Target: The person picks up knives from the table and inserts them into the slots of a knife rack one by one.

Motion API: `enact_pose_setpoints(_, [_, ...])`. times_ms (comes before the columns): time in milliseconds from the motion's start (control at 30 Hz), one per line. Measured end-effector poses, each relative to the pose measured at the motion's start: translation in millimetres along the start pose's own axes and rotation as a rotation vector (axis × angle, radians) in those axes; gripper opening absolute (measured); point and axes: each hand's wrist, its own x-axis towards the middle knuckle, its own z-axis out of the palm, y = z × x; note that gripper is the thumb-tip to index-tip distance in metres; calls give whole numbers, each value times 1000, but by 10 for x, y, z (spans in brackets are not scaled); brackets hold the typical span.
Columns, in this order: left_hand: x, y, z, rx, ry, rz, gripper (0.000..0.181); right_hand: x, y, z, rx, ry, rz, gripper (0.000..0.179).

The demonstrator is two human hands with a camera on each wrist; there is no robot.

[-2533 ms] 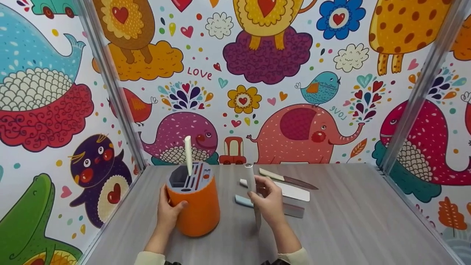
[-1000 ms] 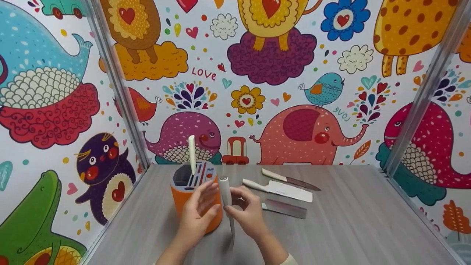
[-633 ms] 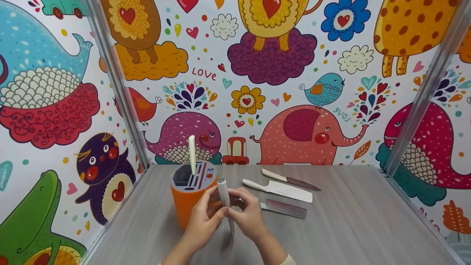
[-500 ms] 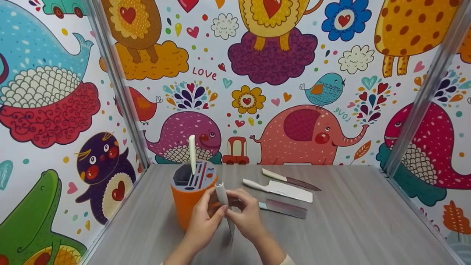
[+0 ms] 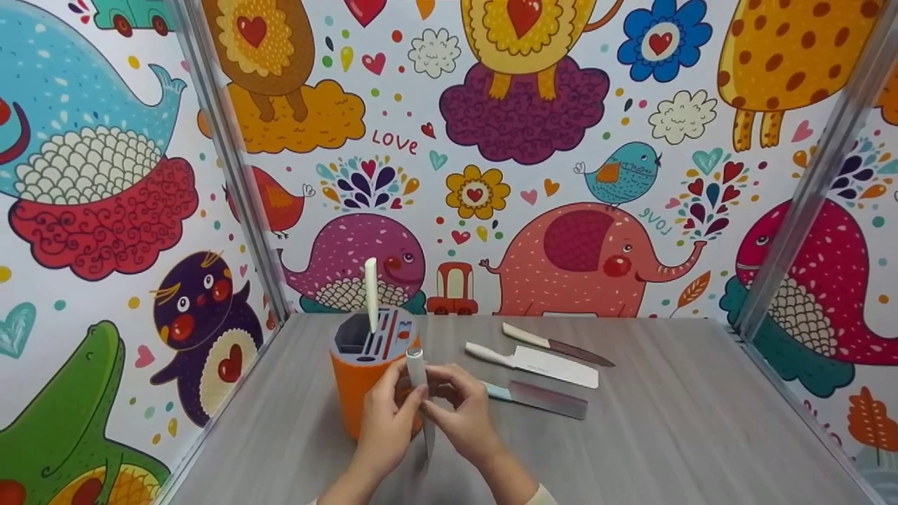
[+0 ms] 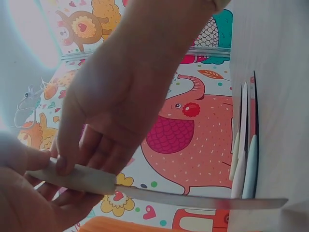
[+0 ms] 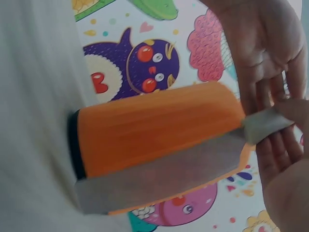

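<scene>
At lower centre of the head view, a knife points blade-down between left hand and right hand — both pinching it — near the orange knife block.

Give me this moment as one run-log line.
left hand: pinching knife | right hand: pinching same knife | knife: blade down | block: standing, one pale handle sticking up | table: three knives lying flat

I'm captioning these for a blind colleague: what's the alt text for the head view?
A left hand and a right hand hold a pale-handled knife, blade down, in front of an orange knife block with one cream handle sticking up. Three other knives lie to the right on a gray table, backed by a cartoon-animal wall.
</scene>
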Motion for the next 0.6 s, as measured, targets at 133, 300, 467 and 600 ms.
enact_pose_setpoints(133, [15, 15, -29, 23, 13, 11, 39, -21, 229, -18, 91, 113, -64, 27])
enact_pose_setpoints(300, [8, 48, -63, 6, 42, 6, 39, -93, 633, -109, 132, 220, 74, 32])
enact_pose_setpoints(467, [-19, 112, -100, 0, 32, -11, 41, -214, 949, -219, 225, 252, 367, 43])
enact_pose_setpoints(600, [-4, 189, -153, 11, 52, 17, 42, -214, 1052, -249, 233, 177, 443, 52])
